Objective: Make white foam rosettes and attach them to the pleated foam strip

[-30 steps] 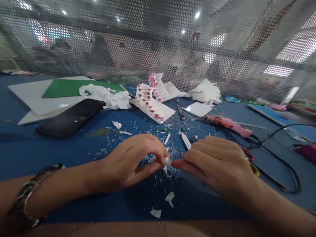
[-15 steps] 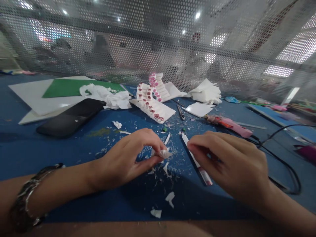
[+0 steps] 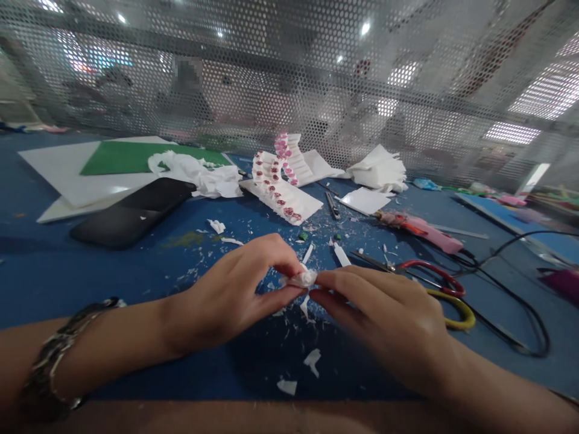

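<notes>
My left hand [image 3: 235, 289] pinches a small twisted wad of white tissue [image 3: 302, 278] between thumb and fingertips. From the right, my right hand [image 3: 384, 313] brings its curled fingertips against the free end of the wad, with the thumb just below. Under my right hand lies a white pen-like stick [image 3: 341, 254], mostly covered by the fingers. Scissors [image 3: 436, 278] with one red and one yellow handle loop rest beside that hand, partly hidden behind it. Shreds and scraps of white tissue [image 3: 312, 360] are scattered on the blue tabletop [image 3: 181, 374] around both hands.
A black phone [image 3: 133, 214] lies at left, near green and white sheets [image 3: 108, 160] and crumpled tissue [image 3: 199, 175]. Folded white strips with pink and dark red dots [image 3: 283, 187] stand behind. At right are a pink glue gun [image 3: 425, 232], its black cable and a tissue stack [image 3: 377, 167].
My right hand has moved left, its fingertips now meeting the tissue wad in my left hand. The scissors have come into sight behind it. My left hand stays nearly in place.
</notes>
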`<state>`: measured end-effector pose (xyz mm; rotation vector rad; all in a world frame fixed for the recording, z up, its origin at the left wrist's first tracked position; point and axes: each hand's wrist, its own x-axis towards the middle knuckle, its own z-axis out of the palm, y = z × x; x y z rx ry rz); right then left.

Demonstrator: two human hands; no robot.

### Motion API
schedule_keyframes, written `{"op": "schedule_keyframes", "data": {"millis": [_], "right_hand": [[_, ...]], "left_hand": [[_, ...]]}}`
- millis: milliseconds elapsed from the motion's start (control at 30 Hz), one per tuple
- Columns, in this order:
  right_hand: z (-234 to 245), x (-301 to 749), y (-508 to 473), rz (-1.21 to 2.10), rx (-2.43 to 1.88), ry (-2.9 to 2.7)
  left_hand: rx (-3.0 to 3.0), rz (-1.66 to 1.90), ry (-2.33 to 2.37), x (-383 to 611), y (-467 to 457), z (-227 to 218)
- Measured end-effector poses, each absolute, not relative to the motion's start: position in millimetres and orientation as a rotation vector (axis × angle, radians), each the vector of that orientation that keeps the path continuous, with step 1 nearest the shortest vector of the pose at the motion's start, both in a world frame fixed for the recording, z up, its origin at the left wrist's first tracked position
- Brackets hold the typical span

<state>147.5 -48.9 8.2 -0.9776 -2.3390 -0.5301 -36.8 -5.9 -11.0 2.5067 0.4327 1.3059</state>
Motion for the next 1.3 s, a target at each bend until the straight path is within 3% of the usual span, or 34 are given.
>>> {"op": "schedule_keyframes", "data": {"millis": [300, 1300], "right_hand": [[7.8, 145.6, -51.6, -0.480, -0.981, -2.368], [9.8, 145.8, -52.0, -0.511, -1.016, -2.393]], "left_hand": [[2.601, 1.238, 0.582, -38.7, -8.1, -9.4], [2.763, 1.132, 0.437, -42.8, -8.2, -2.5]]}}
